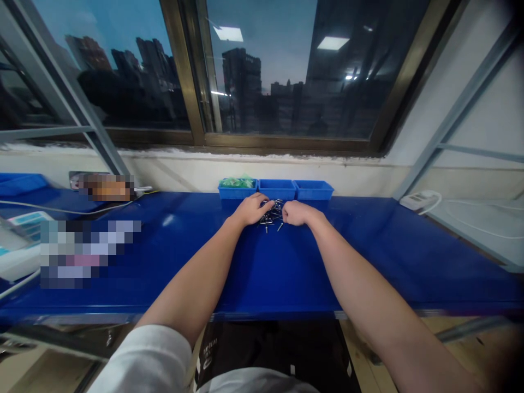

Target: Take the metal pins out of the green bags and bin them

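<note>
A loose pile of thin, shiny metal pieces (270,215), like rivets or screws, lies on the blue tabletop (278,267). My left hand (250,209) rests at the pile's left edge, fingers stretched forward and the thumb apart, touching the pieces. On the right side, my right hand (298,213) is closed with its fingers curled against the pile. Whatever those fingers hold, if anything, is hidden. A few single pieces lie just in front of the heap, towards me.
Three blue bins stand in a row behind my hands: the left bin (238,193) holds green plastic, beside a middle bin (277,190) and a right bin (314,190). A white device (20,256) and cables are at the left. A power strip (420,200) lies far right.
</note>
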Motion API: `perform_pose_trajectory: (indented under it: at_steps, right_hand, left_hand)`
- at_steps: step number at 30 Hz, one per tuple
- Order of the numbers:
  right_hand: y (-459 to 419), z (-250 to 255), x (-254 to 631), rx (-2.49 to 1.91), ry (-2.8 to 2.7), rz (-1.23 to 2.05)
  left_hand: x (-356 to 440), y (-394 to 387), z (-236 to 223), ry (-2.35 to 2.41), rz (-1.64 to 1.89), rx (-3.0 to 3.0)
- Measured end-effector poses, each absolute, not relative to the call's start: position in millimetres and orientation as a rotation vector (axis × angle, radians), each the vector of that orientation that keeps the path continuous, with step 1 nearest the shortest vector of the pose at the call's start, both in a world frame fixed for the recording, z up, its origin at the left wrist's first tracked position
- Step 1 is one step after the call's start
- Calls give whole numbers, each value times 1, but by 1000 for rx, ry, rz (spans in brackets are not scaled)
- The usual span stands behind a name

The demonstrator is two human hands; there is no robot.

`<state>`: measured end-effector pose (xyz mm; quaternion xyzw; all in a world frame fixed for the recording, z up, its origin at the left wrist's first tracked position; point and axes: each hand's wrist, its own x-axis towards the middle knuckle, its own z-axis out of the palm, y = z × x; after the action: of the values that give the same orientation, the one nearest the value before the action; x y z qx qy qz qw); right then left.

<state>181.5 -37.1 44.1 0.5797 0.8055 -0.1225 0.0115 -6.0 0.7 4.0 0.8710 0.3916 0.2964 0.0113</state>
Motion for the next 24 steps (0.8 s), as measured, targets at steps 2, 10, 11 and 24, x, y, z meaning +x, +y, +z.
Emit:
perform_pose_trajectory:
  at_steps: [2,10,11,24]
  right_hand:
    - [-31,35,182,1845,2579,-334]
    - [-2,-3,197,2251,3086,-828]
    - [0,-5,198,2303,3088,-963]
    - [-9,2,182,2147,2929,-2083]
  left_hand:
    - [-4,-1,5,1213,916,2739]
    - [-3,0,2,1280,868,2777]
    - [-3,0,1,1275,874,2785]
    - [7,-7,8,1202,794,2937]
